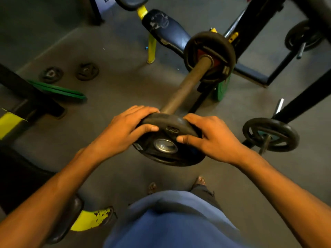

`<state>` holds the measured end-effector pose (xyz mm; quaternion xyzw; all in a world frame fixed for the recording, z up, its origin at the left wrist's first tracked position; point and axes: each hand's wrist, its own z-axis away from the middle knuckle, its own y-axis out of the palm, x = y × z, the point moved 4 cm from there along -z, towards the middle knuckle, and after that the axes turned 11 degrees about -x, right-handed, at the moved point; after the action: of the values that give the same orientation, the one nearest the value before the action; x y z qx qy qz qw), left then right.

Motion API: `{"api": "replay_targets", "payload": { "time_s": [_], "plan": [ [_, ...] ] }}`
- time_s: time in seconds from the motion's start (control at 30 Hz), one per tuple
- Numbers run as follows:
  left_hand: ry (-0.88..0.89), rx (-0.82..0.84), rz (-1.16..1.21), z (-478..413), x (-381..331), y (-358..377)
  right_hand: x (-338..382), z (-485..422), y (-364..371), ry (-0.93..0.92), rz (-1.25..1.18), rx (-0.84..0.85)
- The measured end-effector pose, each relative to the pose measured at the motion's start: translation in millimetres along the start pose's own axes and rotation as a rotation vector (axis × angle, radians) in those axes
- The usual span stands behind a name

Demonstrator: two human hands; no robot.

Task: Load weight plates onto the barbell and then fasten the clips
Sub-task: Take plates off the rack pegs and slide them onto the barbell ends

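Note:
I hold a black weight plate [166, 154] at the near end of the barbell sleeve [186, 85], which shows inside the plate's metal-ringed centre hole. My left hand [129, 127] grips the plate's left rim, thumb on its face. My right hand [209, 136] grips the right rim the same way. Farther along the sleeve sits another black plate [209, 56] with a red plate behind it. No clip is visible.
Two small black plates [69, 73] lie on the grey floor at the left beside green plates [59, 91]. A blue bench with yellow legs [166, 31] stands behind. A rack peg at the right carries a black plate [270, 134]. My feet are below.

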<state>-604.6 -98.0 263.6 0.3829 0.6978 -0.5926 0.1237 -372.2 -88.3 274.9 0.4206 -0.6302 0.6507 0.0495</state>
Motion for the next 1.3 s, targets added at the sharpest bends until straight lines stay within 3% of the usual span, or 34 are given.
{"api": "replay_targets", "payload": {
  "time_s": [0.33, 0.53, 0.7, 0.93, 1.0, 1.07, 1.2, 1.3],
  "plan": [
    [0.028, 0.011, 0.078, -56, 53, -20, 9, -52, 21, 0.064, 0.24, -0.183],
    [0.1, 0.074, -0.006, -59, 63, -9, 4, -46, 33, 0.063, 0.325, -0.208],
    [0.109, 0.001, -0.052, -63, 77, -4, 6, -57, 42, -0.002, 0.458, -0.264],
    [0.016, -0.148, -0.047, -86, 65, 18, -20, -66, 27, 0.077, 0.457, -0.372],
    [-0.075, -0.267, 0.057, -76, 60, 28, -26, -61, 25, 0.143, 0.368, -0.415],
    [-0.281, -0.375, 0.204, -56, 65, 40, -34, -45, 23, 0.288, 0.145, -0.496],
    [-0.67, -0.328, 0.596, -32, 70, 69, -58, 17, 35, 0.748, -0.373, -0.753],
    [-0.735, -0.332, 0.743, -43, 65, 79, -62, 40, 78, 1.165, -1.009, -0.584]
  ]
}}
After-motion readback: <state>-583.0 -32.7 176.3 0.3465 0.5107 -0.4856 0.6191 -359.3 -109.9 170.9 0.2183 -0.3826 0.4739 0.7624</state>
